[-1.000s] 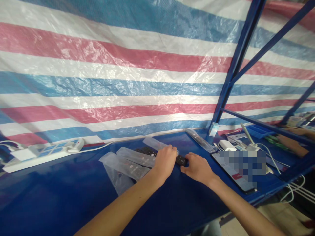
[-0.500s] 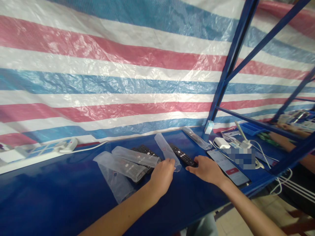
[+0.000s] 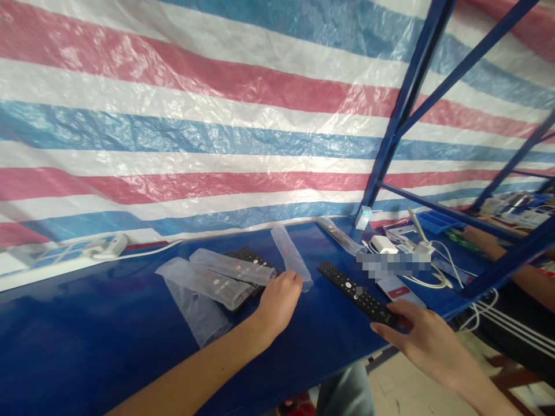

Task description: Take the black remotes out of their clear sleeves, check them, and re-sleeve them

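My right hand (image 3: 418,329) grips the lower end of a black remote control (image 3: 353,289), which points up and left over the front of the desk. Curled at the lower end of a frosted plastic sleeve (image 3: 289,248) is my left hand (image 3: 281,292); its fingertips are partly hidden. That sleeve lies flat and looks empty. Left of the hand, several remotes lie in a loose pile, among them a sleeved remote (image 3: 223,284) and a bare remote (image 3: 249,254). Another sleeved remote (image 3: 340,236) rests near the back edge.
A phone (image 3: 403,292) lies on the blue desk (image 3: 108,335) beside a white charger (image 3: 384,244) and tangled cables. A small box (image 3: 363,218) stands by the blue frame post (image 3: 396,121). A power strip (image 3: 82,251) is at back left. Another person's arm (image 3: 485,242) shows at right.
My right hand has picked up the bare remote from beside the sleeve and drawn it right and towards me. My left hand stays at the sleeve's end. The view has shifted slightly.
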Demonstrator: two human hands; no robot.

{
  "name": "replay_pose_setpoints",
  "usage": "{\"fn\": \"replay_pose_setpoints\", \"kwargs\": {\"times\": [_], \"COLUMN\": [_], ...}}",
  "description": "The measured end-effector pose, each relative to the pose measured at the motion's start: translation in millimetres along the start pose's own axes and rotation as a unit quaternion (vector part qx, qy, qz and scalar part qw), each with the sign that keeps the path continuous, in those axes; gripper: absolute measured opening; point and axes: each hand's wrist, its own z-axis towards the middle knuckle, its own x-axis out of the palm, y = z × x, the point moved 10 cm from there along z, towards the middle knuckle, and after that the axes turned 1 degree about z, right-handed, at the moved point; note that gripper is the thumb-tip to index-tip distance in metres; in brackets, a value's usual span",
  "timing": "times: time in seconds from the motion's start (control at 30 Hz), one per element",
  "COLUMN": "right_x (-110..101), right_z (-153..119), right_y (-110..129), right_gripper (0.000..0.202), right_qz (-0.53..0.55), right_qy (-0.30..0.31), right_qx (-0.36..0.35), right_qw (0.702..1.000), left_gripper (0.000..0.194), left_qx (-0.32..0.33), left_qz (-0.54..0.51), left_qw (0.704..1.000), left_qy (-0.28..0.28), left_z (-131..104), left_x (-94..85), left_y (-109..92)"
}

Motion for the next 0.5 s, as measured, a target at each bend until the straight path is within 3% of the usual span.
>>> {"fn": "replay_pose_setpoints", "kwargs": {"times": [0.1,0.23,0.5], "right_x": [-10,-8,12], "right_z": [-22,-39,-40], "right_y": [9,29,46], "right_gripper": [0.032,0.027,0.025], "right_qz": [0.018,0.018,-0.008], "right_qy": [-0.005,-0.005,-0.008], "right_qx": [-0.053,-0.106,-0.124], "right_qw": [0.998,0.994,0.992], "left_gripper": [0.027,0.027,0.03], "left_qx": [-0.007,-0.003,0.018], "left_qz": [0.004,-0.003,-0.029], "left_qw": [1.0,1.0,0.999], "left_qy": [-0.004,-0.01,-0.005], "left_z": [1,2,1], "left_x": [-0.4,-0.2,1.6], "left_y": [3,4,-2]}}
